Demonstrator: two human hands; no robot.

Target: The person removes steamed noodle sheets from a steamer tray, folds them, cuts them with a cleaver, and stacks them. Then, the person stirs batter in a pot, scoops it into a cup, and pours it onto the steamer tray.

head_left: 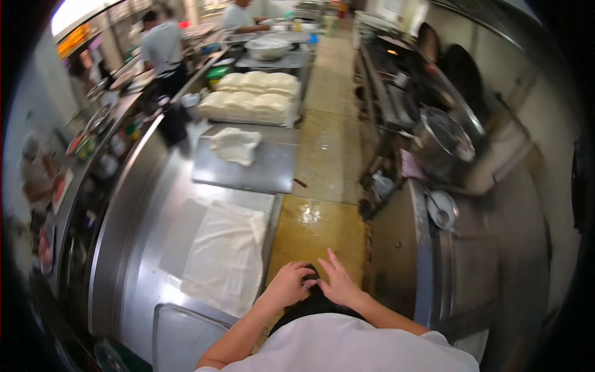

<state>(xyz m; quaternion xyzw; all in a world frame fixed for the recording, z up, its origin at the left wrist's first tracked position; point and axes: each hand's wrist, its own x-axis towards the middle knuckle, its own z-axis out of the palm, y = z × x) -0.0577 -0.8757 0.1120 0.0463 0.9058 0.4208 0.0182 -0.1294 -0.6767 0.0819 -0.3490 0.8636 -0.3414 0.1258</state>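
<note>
My left hand [289, 286] is in front of my waist with its fingers loosely bent and apart, and I see nothing held in it. Close beside it, my right hand [341, 286] has its fingers spread and holds nothing. Both are over dark clothing [313, 305] below my white shirt [347, 344]. To the left of my hands, a thin whitish sheet [224, 257] lies flat and wrinkled on the steel counter [145, 232]. Further along, a crumpled white cloth [237, 144] rests on a metal tray [248, 167].
Stacks of pale, plastic-covered slabs [248, 102] stand farther up the counter, before a large bowl [268, 48]. A wet tiled floor [322, 149] runs down the aisle. At right are a stove [396, 93] and a large metal pot [441, 139]. Two people work at the far left.
</note>
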